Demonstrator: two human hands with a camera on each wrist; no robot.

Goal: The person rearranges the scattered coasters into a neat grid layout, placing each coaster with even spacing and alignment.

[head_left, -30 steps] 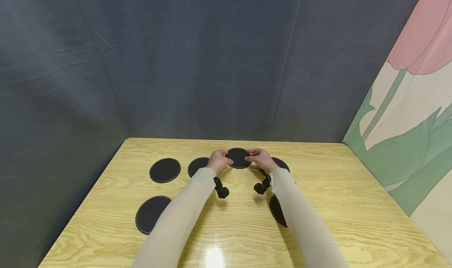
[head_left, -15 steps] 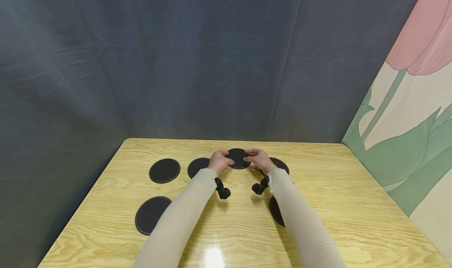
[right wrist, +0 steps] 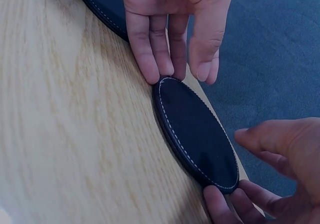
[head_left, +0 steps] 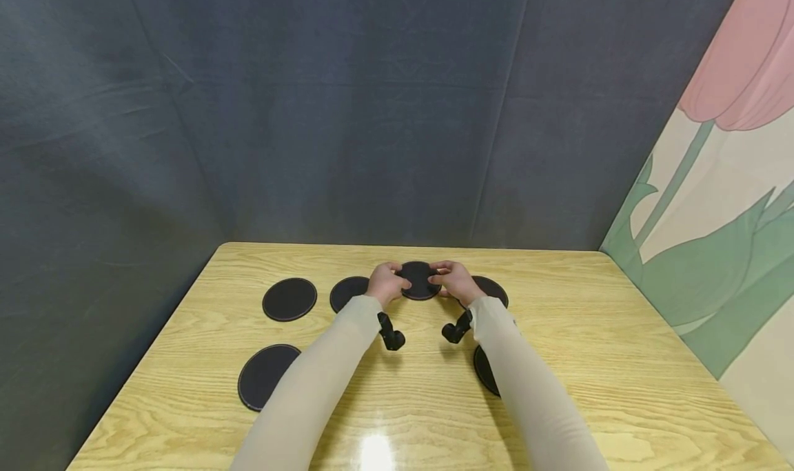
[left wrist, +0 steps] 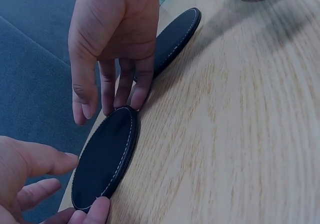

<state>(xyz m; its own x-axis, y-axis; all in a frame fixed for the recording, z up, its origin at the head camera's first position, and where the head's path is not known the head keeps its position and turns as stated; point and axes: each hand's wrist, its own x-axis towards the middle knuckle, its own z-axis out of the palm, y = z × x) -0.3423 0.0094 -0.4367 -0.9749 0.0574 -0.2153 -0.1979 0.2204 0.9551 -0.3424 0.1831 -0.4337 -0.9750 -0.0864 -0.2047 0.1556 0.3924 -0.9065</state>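
Note:
A round black coaster (head_left: 419,281) with white edge stitching lies near the far edge of the wooden table, between both hands. My left hand (head_left: 386,284) is at its left side. In the left wrist view its fingertips (left wrist: 100,210) touch the rim while the thumb stays raised over the disc. Opposite, my right hand (head_left: 457,282) has its fairly straight fingers (right wrist: 217,204) against the right rim, its thumb also lifted. The coaster (right wrist: 195,134) lies flat on the wood in the right wrist view.
Another coaster (head_left: 347,293) is partly hidden by the left hand, and one (head_left: 491,289) by the right. Others lie further left (head_left: 289,299), front left (head_left: 267,376) and under the right forearm (head_left: 486,371). A dark curtain (head_left: 372,112) hangs behind the table (head_left: 595,333).
The right hand has shifted slightly left since a second ago. The coaster between the hands has slid a little nearer. The other coasters stay where they were.

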